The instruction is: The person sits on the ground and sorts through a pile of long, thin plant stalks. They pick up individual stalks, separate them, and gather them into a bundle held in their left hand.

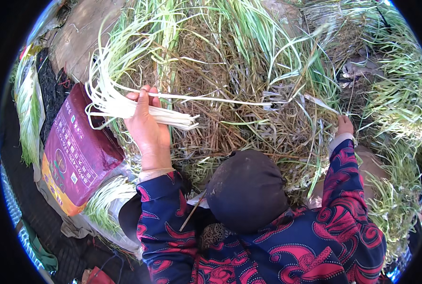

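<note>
My left hand (145, 119) is closed around a bundle of long pale stalks (175, 117), probably garlic chives, whose leafy ends curl up and over to the left. Between its thumb and fingertips one more white stalk (218, 100) stretches away to the right. Out at the right, my right hand (344, 125) pinches thin pale plant material (321, 103); whether it is the same stalk cannot be told. Under and between both hands lies a heap of green leaves and brown dry stems (211, 78).
A purple printed sack (78, 149) stands at the left, with pale-stemmed greens (108, 198) on plastic beside it. More green leaves (402, 81) are piled along the right. My knee or a dark rounded cloth-covered thing (246, 191) is close in front of my patterned jacket.
</note>
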A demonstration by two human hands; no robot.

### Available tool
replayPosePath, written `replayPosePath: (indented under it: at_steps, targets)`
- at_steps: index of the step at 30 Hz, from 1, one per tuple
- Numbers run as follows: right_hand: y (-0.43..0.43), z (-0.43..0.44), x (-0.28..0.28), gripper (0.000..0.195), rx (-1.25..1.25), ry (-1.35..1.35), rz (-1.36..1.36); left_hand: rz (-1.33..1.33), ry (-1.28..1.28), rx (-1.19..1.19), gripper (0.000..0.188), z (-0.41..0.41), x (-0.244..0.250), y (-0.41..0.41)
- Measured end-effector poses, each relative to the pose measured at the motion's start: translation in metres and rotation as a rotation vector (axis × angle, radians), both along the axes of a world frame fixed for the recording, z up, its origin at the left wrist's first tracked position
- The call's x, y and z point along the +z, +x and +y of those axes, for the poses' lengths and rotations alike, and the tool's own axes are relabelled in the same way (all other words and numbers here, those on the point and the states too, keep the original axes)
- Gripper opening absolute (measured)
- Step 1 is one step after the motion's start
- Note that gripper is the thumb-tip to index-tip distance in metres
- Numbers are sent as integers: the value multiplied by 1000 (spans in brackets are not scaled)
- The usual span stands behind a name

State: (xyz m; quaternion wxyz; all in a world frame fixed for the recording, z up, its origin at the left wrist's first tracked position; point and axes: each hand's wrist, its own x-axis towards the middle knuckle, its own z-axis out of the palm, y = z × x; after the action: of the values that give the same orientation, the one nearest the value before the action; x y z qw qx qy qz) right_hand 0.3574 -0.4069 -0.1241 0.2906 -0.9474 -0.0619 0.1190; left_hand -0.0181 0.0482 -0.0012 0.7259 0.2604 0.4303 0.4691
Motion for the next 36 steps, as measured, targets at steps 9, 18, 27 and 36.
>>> replayPosePath:
  at_steps: [9, 18, 27, 36]
  targets:
    - [-189, 275, 127, 50, 1084, 270, -220, 21, 39, -220, 12, -20, 23, 9]
    - [-209, 234, 70, 20, 591, 609, 929, 110, 177, -123, 16, 14, 38, 11]
    - [-229, 271, 110, 26, 1008, 587, 745, -112, -184, -529, 14, -67, 12, 38]
    - [-120, 277, -2, 33, -4, 779, 545, -137, -372, -481, 51, -63, 9, 22]
